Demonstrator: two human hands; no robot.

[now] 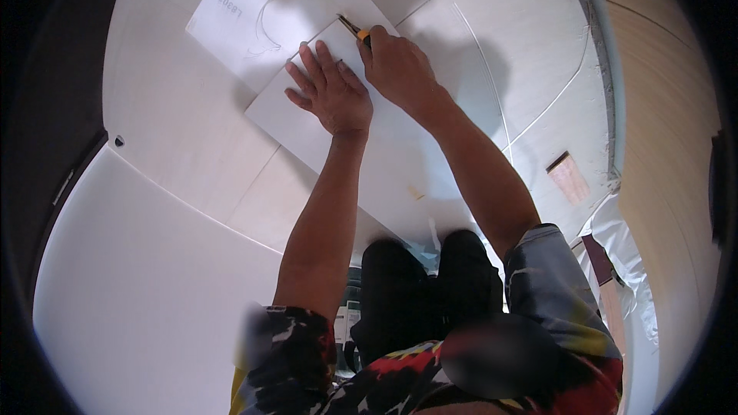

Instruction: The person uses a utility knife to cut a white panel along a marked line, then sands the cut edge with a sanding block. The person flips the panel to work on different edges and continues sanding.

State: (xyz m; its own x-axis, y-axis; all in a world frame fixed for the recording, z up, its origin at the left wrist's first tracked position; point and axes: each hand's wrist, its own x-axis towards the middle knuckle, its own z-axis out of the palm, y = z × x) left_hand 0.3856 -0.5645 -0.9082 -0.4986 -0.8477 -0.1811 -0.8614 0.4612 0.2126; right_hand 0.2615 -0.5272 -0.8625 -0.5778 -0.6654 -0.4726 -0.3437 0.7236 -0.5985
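Note:
My left hand (332, 94) lies flat with spread fingers on a white panel (277, 114), its fingertips close to the panel's upper edge. In my right hand (398, 66) is a utility knife (354, 30) with a yellow and black handle. Its blade points up and left, and the tip is at or very near that same edge. Beyond the edge shows a white sheet (219, 38) with faint printing and a thin curved line or cut on it. Whether panel and sheet are one piece or two, I cannot tell.
A pale work surface (184, 100) with seams spreads underneath. Right of my arm lies a small wood-toned piece (569, 177), near a long curved line. A wood-grain panel (653, 84) stands at the far right, with crumpled clear plastic (626, 253) below. A smooth white surface (154, 284) fills the lower left.

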